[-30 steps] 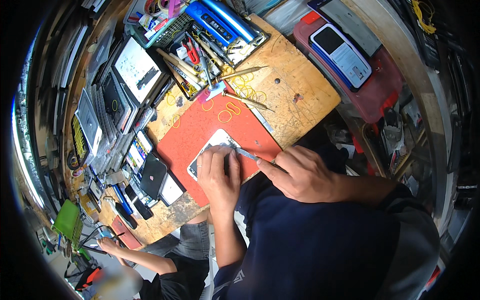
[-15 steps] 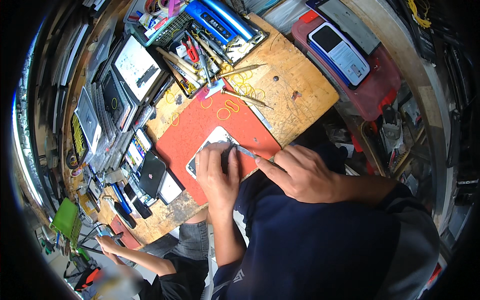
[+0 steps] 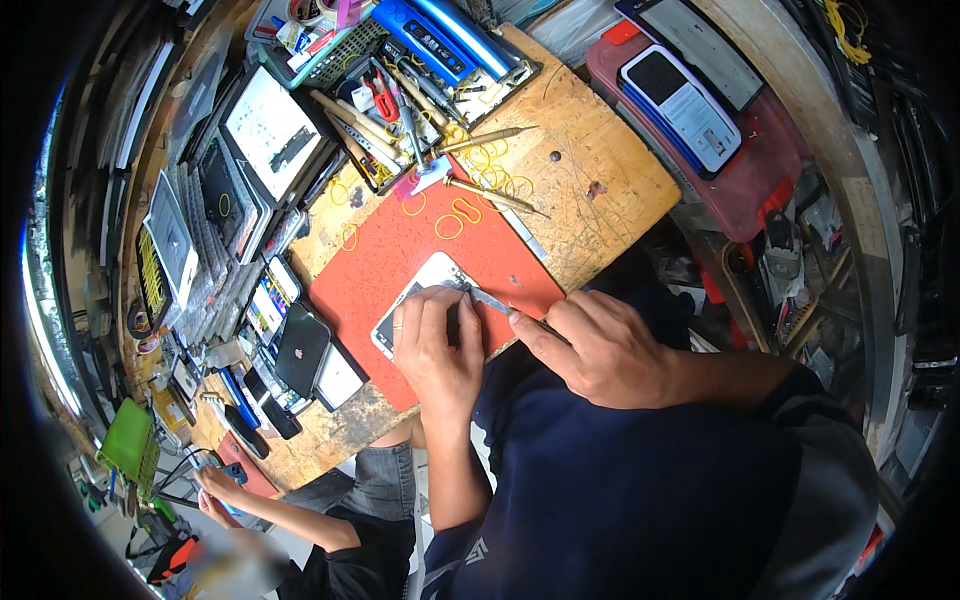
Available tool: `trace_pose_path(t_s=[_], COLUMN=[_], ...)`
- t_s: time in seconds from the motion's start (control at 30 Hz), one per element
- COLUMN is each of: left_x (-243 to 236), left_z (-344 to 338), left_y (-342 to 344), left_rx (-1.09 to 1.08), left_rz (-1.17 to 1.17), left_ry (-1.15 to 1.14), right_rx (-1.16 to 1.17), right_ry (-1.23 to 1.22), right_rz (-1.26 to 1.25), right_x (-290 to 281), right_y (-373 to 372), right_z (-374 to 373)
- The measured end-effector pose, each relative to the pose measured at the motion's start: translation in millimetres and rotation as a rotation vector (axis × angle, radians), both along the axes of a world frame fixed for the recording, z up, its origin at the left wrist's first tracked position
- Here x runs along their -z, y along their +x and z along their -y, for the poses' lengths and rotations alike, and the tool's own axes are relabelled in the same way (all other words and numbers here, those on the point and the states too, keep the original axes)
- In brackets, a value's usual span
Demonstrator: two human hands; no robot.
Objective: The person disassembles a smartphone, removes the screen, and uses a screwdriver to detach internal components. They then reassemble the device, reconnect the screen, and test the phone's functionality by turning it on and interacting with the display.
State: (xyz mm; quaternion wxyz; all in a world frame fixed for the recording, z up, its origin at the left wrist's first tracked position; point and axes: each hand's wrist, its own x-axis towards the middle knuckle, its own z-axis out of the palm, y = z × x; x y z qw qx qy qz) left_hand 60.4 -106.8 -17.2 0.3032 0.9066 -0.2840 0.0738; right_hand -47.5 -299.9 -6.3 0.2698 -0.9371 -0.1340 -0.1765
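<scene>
The left hand (image 3: 438, 345) is curled over a white phone (image 3: 436, 271), with its fingers bent across the top and its thumb close by. It has hold of the phone, but I cannot tell how hard it squeezes, as the fingertips are partly hidden. The phone lies on the red mat (image 3: 365, 275), right under that hand, and its white end pokes out past the fingers.

The right hand (image 3: 605, 350) is closed around a thin blade (image 3: 488, 300). One finger is stretched out along it, and the other fingers are folded in. The blade points left, and its tip is at the phone, just beside the left thumb.

The step in hand looks like fine work with the blade on the phone. I think the next move calls for a firm left hand and small, soft pushes from the right. The thumb is so near the tip that a slip could nick it.

Beyond the hands, yellow bands and a brass stick (image 3: 493, 196) lie by the mat's far edge. A black phone (image 3: 303, 345) is off to the left of both hands.
</scene>
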Motion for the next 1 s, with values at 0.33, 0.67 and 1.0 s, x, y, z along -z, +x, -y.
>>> trace_pose_path(t_s=[0.33,0.67,1.0], left_x=[1,5,3], left_z=[1,1,-1], left_y=[0,0,1], left_rx=[-0.012,-0.029,-0.022], left_rz=[0.008,0.000,-0.011], left_ry=[-0.006,-0.032,-0.031], right_rx=[0.020,0.015,0.010], right_ry=[0.063,0.044,0.064], right_rz=[0.023,0.036,0.032], right_x=[13,15,18], right_y=[-1,-2,-1], right_z=[-1,0,-1])
